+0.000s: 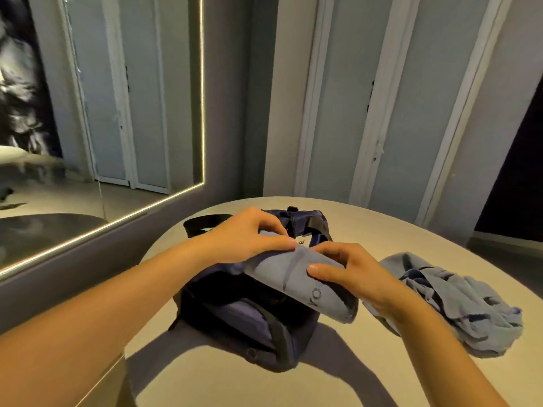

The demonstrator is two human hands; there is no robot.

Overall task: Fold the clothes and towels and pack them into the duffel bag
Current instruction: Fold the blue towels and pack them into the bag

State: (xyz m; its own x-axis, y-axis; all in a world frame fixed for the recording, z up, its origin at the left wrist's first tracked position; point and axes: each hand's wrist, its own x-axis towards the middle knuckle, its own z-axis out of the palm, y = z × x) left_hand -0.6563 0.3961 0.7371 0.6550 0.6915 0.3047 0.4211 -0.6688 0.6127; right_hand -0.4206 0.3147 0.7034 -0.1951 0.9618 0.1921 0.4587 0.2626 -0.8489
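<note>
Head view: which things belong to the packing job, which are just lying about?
Job:
duffel bag
folded blue garment, pinched by left hand and right hand over the bag
crumpled blue clothes on the table

Lying about:
lit-edged mirror
white doors

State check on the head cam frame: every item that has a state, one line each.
duffel bag: open, on the table
folded garment: folded, held over the bag's opening
left hand: pinches the folded garment
right hand: grips the folded garment
crumpled garment: unfolded, lying on the table right of the bag
mirror light strip: lit
wardrobe doors: closed
</note>
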